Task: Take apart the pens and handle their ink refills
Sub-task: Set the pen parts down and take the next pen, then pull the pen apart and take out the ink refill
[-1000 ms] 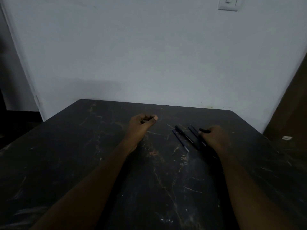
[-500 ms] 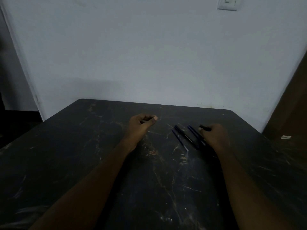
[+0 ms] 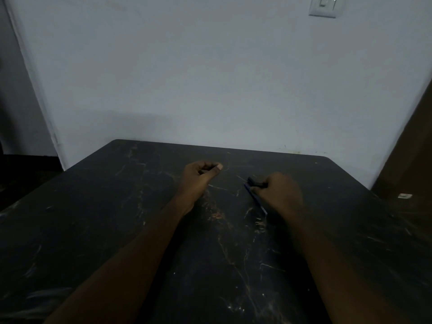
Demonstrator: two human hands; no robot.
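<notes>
In the head view, a dark table [image 3: 112, 211] with pale, marble-like veins and scratches is being shown from its near side, and both bare forearms are being stretched over it toward its far edge.

The left hand [image 3: 199, 177] is being kept just above the table's far middle. Its fingers are being curled into the palm, and the thumb is being laid across them with the nail facing up. Whether anything is being pinched inside cannot be told in the dim light.

The right hand [image 3: 281, 195] is being held knuckles up over the table's far right-of-middle part. Its fingers are being curled round a short dark pen part [image 3: 256, 183], which is being gripped so that its end is sticking out toward the table's middle.

A slim blue pen [image 3: 255, 198] is lying flat on the table, slanting from the far edge toward the near side. Its far end is lying under the dark pen part, and its length is running just beside the right hand. Whether it is a whole pen or a refill cannot be told.

Behind the table's far edge, a plain pale wall [image 3: 210, 78] is being lit faintly. A white switch plate [image 3: 324, 6] is mounted on it, high above the table's right corner. Past the table's right side, a brown panel [image 3: 413, 141] is standing, with a small pale object [image 3: 405, 195] by it.
</notes>
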